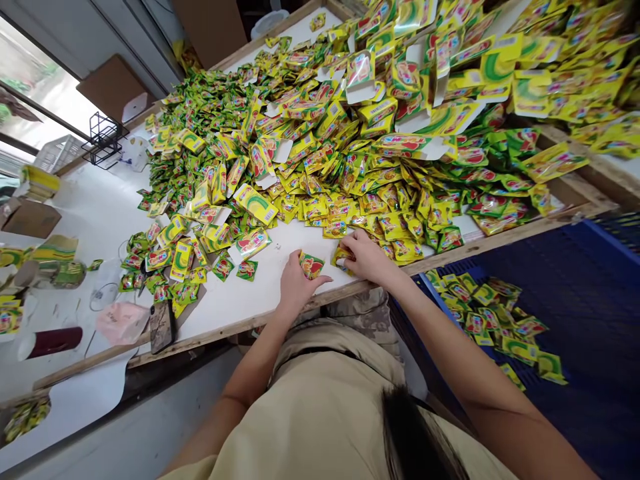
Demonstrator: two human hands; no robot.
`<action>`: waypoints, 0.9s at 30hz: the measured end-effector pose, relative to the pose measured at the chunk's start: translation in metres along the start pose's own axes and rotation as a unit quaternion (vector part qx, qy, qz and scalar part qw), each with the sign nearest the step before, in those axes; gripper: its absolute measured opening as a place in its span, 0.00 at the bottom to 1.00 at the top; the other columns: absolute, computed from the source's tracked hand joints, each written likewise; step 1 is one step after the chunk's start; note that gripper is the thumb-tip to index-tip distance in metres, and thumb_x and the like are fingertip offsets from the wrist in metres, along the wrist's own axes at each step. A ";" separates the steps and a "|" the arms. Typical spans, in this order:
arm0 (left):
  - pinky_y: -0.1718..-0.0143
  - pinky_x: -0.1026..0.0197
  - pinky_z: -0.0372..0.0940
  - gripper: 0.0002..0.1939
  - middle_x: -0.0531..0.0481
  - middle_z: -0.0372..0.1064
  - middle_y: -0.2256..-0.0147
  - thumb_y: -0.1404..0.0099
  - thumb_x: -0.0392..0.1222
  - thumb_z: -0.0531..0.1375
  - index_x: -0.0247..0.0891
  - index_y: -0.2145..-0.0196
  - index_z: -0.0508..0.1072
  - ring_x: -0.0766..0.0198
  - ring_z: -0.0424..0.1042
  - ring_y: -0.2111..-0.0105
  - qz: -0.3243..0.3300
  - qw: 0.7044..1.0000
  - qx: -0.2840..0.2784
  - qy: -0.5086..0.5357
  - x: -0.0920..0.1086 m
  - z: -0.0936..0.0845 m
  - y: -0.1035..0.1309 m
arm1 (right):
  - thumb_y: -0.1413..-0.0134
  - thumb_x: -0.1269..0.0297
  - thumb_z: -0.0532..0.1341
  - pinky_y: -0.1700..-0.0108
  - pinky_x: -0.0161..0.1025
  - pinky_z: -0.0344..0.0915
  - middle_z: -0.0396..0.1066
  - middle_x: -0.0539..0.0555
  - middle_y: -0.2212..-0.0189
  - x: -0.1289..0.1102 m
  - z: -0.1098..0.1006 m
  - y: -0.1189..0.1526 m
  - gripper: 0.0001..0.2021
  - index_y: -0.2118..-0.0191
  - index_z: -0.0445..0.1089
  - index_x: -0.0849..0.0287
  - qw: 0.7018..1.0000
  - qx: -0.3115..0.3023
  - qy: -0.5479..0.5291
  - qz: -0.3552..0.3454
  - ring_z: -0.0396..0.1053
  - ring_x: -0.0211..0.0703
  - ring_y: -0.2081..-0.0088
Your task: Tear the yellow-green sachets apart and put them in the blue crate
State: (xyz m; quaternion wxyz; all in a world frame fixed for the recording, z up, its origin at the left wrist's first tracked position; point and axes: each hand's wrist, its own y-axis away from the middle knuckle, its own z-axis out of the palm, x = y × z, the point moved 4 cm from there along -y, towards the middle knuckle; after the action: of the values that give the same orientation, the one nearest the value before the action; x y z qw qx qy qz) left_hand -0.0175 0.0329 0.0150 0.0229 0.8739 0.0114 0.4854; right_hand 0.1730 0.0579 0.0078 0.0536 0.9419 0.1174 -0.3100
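My left hand [294, 283] is closed around a small printed carton [313, 265], green and yellow with a red fruit picture, just above the table's front edge. Its thumb stretches out along the near side. Close by on the right, my right hand [364, 257] pinches a small yellow packet [341, 256]; the fingers partly cover it, and a white bit shows at its lower side. Behind both hands spreads a large heap of shiny yellow and green packets [345, 207]. Flat printed cartons with white flaps, such as this one [256, 204], lie on the heap.
The white table [225, 303] has a raised wooden edge [240, 331]. To the left lie a phone [163, 327], a pink plastic bag [123, 323] and a dark red cylinder [53, 343]. A blue crate [575, 287] holding several filled cartons [493, 313] stands low on the right.
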 end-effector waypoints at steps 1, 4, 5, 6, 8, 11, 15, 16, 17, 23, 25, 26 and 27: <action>0.51 0.49 0.59 0.42 0.42 0.67 0.56 0.63 0.51 0.74 0.41 0.51 0.62 0.46 0.67 0.53 -0.007 1.000 -0.003 -0.019 0.000 0.000 0.000 | 0.54 0.68 0.62 0.63 0.40 0.62 0.61 0.57 0.65 0.002 -0.002 0.001 0.07 0.66 0.67 0.59 1.000 0.005 -0.023 -0.003 0.63 0.46 0.65; 0.54 0.51 0.62 0.45 0.42 0.68 0.54 0.61 0.53 0.72 0.40 0.49 0.58 0.48 0.70 0.54 -0.022 0.995 -0.017 -0.094 0.003 -0.001 0.000 | 0.54 0.67 0.62 0.66 0.38 0.59 0.62 0.52 0.70 0.006 -0.012 0.006 0.06 0.71 0.63 0.58 0.996 0.045 -0.081 -0.004 0.62 0.43 0.68; 0.55 0.52 0.63 0.45 0.42 0.68 0.54 0.60 0.54 0.72 0.40 0.48 0.57 0.49 0.70 0.54 -0.023 0.993 -0.022 -0.112 0.003 -0.001 0.000 | 0.53 0.66 0.62 0.67 0.37 0.58 0.62 0.51 0.72 0.007 -0.017 0.007 0.07 0.72 0.62 0.57 0.993 0.064 -0.101 0.002 0.61 0.41 0.70; 0.55 0.53 0.63 0.45 0.42 0.68 0.54 0.59 0.54 0.71 0.40 0.48 0.56 0.50 0.70 0.55 -0.024 0.992 -0.025 -0.123 0.004 -0.001 0.001 | 0.53 0.64 0.62 0.69 0.37 0.56 0.62 0.49 0.74 0.006 -0.022 0.009 0.08 0.72 0.61 0.57 0.989 0.085 -0.123 0.010 0.60 0.40 0.72; 0.56 0.54 0.64 0.43 0.43 0.69 0.55 0.57 0.55 0.71 0.40 0.48 0.56 0.51 0.71 0.55 -0.023 0.991 -0.029 -0.128 0.004 0.001 0.002 | 0.51 0.62 0.62 0.71 0.36 0.55 0.61 0.47 0.77 0.001 -0.033 0.011 0.08 0.72 0.60 0.56 0.976 0.132 -0.170 0.020 0.58 0.38 0.75; 0.58 0.54 0.64 0.42 0.43 0.69 0.55 0.56 0.55 0.70 0.40 0.49 0.56 0.51 0.71 0.56 -0.016 0.992 -0.032 -0.124 0.006 0.005 0.003 | 0.48 0.62 0.61 0.71 0.36 0.58 0.61 0.47 0.75 -0.018 -0.042 0.010 0.07 0.68 0.60 0.55 0.950 0.212 -0.230 -0.012 0.60 0.37 0.74; 0.59 0.56 0.63 0.40 0.44 0.68 0.55 0.55 0.55 0.70 0.41 0.50 0.56 0.53 0.71 0.56 0.006 0.993 -0.027 -0.115 0.012 0.013 0.004 | 0.45 0.66 0.59 0.65 0.39 0.66 0.67 0.52 0.66 -0.042 -0.039 0.004 0.06 0.62 0.62 0.54 0.927 0.297 -0.205 -0.105 0.67 0.42 0.65; 0.59 0.56 0.63 0.40 0.45 0.68 0.55 0.55 0.55 0.70 0.41 0.50 0.56 0.53 0.71 0.56 0.007 0.993 -0.023 -0.115 0.012 0.014 0.004 | 0.45 0.67 0.58 0.63 0.40 0.67 0.68 0.54 0.65 -0.045 -0.035 0.003 0.06 0.60 0.62 0.54 0.927 0.302 -0.182 -0.129 0.68 0.44 0.63; 0.60 0.57 0.63 0.40 0.45 0.68 0.55 0.55 0.55 0.70 0.41 0.50 0.56 0.53 0.71 0.56 0.005 0.993 -0.020 -0.116 0.013 0.015 0.005 | 0.44 0.68 0.56 0.61 0.42 0.68 0.68 0.55 0.64 -0.047 -0.032 0.001 0.07 0.58 0.62 0.54 0.929 0.301 -0.157 -0.149 0.69 0.45 0.61; 0.61 0.57 0.63 0.35 0.44 0.68 0.55 0.51 0.52 0.68 0.40 0.50 0.57 0.53 0.71 0.57 0.005 0.991 -0.019 -0.133 0.013 0.018 0.007 | 0.44 0.77 0.51 0.54 0.46 0.68 0.68 0.58 0.57 -0.051 -0.026 0.000 0.23 0.44 0.58 0.54 0.949 0.258 -0.042 -0.177 0.68 0.48 0.54; 0.61 0.57 0.63 0.35 0.44 0.68 0.55 0.51 0.51 0.68 0.40 0.50 0.57 0.53 0.71 0.57 0.004 0.991 -0.020 -0.135 0.014 0.018 0.007 | 0.47 0.79 0.50 0.54 0.46 0.68 0.68 0.58 0.58 -0.054 -0.029 -0.001 0.24 0.45 0.60 0.54 0.954 0.242 -0.020 -0.174 0.68 0.49 0.55; 0.61 0.57 0.63 0.35 0.44 0.68 0.55 0.51 0.51 0.68 0.40 0.50 0.57 0.53 0.71 0.57 0.003 0.991 -0.021 -0.134 0.014 0.019 0.006 | 0.48 0.80 0.49 0.55 0.46 0.68 0.68 0.58 0.59 -0.055 -0.030 -0.001 0.25 0.45 0.60 0.55 0.957 0.233 -0.012 -0.173 0.67 0.49 0.55; 0.61 0.57 0.63 0.35 0.44 0.68 0.55 0.51 0.51 0.68 0.40 0.51 0.57 0.53 0.71 0.57 0.002 0.991 -0.021 -0.133 0.014 0.019 0.006 | 0.48 0.81 0.49 0.55 0.46 0.68 0.68 0.59 0.59 -0.057 -0.032 -0.002 0.25 0.46 0.61 0.55 0.959 0.223 -0.008 -0.174 0.67 0.50 0.55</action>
State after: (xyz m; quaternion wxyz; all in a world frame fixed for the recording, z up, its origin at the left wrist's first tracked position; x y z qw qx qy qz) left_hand 0.0059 0.0268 0.0170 0.0414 0.9300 -0.0037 0.3653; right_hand 0.1463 0.0548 0.0669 -0.2121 0.8924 0.2066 -0.3404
